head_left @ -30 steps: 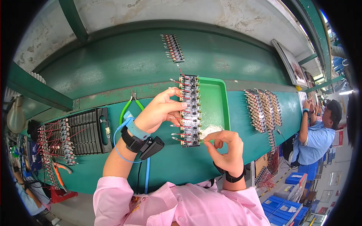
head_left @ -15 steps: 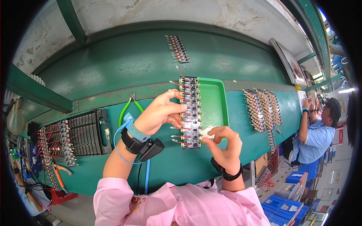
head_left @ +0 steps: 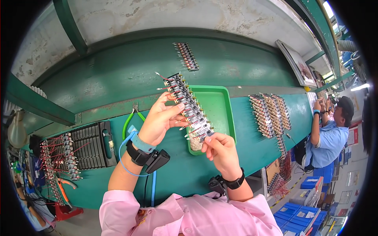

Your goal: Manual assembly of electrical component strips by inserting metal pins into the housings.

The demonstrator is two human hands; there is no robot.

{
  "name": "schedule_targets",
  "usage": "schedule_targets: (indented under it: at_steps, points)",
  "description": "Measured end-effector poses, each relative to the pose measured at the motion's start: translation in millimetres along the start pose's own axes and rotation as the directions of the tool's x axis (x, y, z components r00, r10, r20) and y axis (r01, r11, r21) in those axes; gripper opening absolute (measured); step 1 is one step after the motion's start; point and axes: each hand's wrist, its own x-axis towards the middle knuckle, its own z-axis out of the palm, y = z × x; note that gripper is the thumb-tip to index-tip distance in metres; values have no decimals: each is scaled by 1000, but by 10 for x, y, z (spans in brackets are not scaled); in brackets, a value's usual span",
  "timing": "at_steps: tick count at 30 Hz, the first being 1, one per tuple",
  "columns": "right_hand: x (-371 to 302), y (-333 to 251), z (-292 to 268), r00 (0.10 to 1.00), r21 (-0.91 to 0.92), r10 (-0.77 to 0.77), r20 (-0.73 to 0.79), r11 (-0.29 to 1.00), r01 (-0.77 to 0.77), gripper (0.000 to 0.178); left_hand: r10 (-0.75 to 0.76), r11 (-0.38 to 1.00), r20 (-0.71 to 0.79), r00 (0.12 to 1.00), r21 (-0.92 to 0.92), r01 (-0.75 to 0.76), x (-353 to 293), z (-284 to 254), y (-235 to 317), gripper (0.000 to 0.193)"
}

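Note:
A long strip of circuit boards (head_left: 184,98) with red wire leads and brass-coloured connectors is held up over the bench, tilted so its top leans left. My left hand (head_left: 163,118) grips it along its left edge, the thumb across its face. At the lower end, my right hand (head_left: 222,151) has its thumb and fingers closed on the strip's corner. Behind and below the strip sits a green tray (head_left: 232,118). Pale thin clippings (head_left: 195,144) lie in the tray's near left corner, partly hidden by the strip.
Green-handled cutters (head_left: 126,125) lie left of the tray. Farther left are a black slotted rack (head_left: 90,143), wired boards (head_left: 70,157) and orange-handled pliers (head_left: 65,183). Several board strips (head_left: 271,114) lie at the right, another strip (head_left: 187,57) at the back. A person in blue (head_left: 330,137) works at far right.
The strip has gone from upright to tilted, its top swinging left. My right hand, earlier apart from the strip with fingers curled, has closed on its lower corner.

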Motion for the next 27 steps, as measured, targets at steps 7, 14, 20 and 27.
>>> schedule_targets:
  at_steps: [7, 14, 20, 27]
  points:
    - [104, -250, -127, 971, -76, -207, -119, 977, 199, 16, -45, 998, 73, 996, 57, 41, -82, 32, 115, 31]
    - [840, -665, -621, 883, -52, -420, -211, 907, 419, 10, -62, 990, 143, 988, 132, 43, -111, 0, 171, 29]
    - [1782, -734, -1052, 839, 68, -275, -470, 936, 344, 10, -135, 986, 193, 972, 126, 112, -50, -1, 178, 23]
    - [2512, -604, -1392, 838, 69, -128, -530, 979, 193, 7, -113, 989, 176, 978, 118, 94, -83, -83, 166, 26]
